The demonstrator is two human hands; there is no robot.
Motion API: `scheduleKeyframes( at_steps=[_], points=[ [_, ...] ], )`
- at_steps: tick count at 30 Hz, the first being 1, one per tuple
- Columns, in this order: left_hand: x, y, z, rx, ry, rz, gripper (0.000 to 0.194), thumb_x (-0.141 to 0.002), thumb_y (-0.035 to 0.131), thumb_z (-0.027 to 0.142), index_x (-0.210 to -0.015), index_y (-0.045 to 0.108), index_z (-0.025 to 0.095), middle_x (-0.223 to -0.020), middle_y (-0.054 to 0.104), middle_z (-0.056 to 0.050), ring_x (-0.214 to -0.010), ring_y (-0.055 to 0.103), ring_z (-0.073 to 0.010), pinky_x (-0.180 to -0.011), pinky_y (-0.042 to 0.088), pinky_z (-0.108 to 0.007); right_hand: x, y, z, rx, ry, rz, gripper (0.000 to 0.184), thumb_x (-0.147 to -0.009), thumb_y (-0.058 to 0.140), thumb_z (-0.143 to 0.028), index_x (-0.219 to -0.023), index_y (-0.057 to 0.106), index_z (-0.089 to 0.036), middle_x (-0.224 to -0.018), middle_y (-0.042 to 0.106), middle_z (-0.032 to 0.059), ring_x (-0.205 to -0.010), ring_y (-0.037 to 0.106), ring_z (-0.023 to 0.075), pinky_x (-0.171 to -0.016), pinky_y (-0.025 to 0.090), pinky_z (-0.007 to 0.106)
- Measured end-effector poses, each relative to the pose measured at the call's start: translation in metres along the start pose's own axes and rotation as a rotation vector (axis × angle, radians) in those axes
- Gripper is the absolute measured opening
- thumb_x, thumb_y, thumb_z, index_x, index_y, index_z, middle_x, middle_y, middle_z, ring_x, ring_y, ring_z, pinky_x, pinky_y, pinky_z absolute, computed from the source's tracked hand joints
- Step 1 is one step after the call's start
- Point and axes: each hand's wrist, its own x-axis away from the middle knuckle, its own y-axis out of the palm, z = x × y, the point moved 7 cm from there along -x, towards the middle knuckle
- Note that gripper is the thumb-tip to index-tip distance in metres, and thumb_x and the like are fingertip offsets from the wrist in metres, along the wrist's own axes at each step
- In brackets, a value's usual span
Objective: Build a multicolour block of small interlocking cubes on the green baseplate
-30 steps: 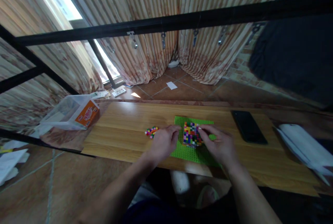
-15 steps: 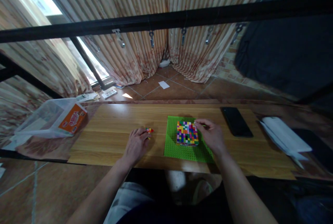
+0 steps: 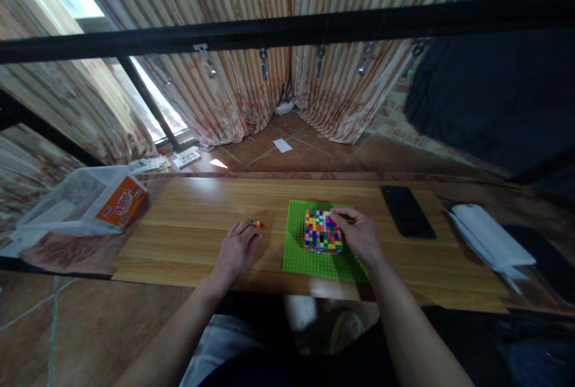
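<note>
A low block of many-coloured building bricks (image 3: 322,236) stands on a green studded baseplate (image 3: 294,255). My right hand (image 3: 359,234) reaches over the block's far right corner, thumb and forefinger pinched at its top. A small pale brick seems to show at those fingertips, though the fingers mostly hide it. To the left, my left hand (image 3: 236,249) rests on the wooden table with its fingers loosely bent and apart from the thumb. Just beyond its fingertips lie several tiny loose bricks (image 3: 257,223), red, yellow and green, partly covered by the fingers.
A black phone (image 3: 408,212) lies on the wooden table (image 3: 188,225), right of the baseplate. Farther right is a white pouch-like item (image 3: 492,234). A clear plastic bin (image 3: 76,204) with an orange label stands off the left end. A dark rail (image 3: 287,32) crosses beyond the table.
My right hand has moved slightly left, bringing its fingertips from the block's corner in over its top. The left fingers have shifted a little off the loose bricks.
</note>
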Motion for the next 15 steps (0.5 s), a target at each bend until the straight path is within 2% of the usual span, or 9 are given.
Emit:
scheduleKeyframes(
  at_steps=[6, 11, 15],
  points=[
    [-0.003, -0.001, 0.009, 0.133, -0.086, -0.004, 0.014, -0.09, 0.048, 0.026, -0.093, 0.061, 0.022, -0.096, 0.069, -0.004, -0.091, 0.064, -0.0182, -0.082, 0.05, -0.031, -0.003, 0.0, -0.004, 0.071, -0.013, -0.066, 0.03, -0.072, 0.068, -0.045, -0.087, 0.074, -0.02, -0.086, 0.074, 0.0052, -0.079, 0.067, 0.0215, -0.078, 0.05, 0.038],
    [-0.008, -0.002, 0.021, 0.25, -0.128, 0.012, 0.013, -0.088, 0.053, 0.026, -0.09, 0.065, 0.022, -0.09, 0.07, -0.004, -0.088, 0.064, -0.0186, -0.082, 0.048, -0.032, -0.006, 0.0, -0.011, 0.108, -0.039, -0.1, 0.027, -0.073, 0.066, -0.043, -0.084, 0.074, -0.02, -0.084, 0.075, 0.0048, -0.079, 0.067, 0.0218, -0.079, 0.05, 0.039],
    [-0.014, 0.002, 0.029, 0.466, -0.214, 0.043, 0.012, -0.084, 0.057, 0.024, -0.088, 0.069, 0.022, -0.087, 0.071, -0.003, -0.084, 0.064, -0.0169, -0.081, 0.048, -0.03, -0.006, 0.002, -0.011, 0.101, -0.052, -0.126, 0.026, -0.074, 0.065, -0.043, -0.083, 0.074, -0.02, -0.084, 0.075, 0.0048, -0.079, 0.068, 0.0221, -0.079, 0.05, 0.04]
  ],
)
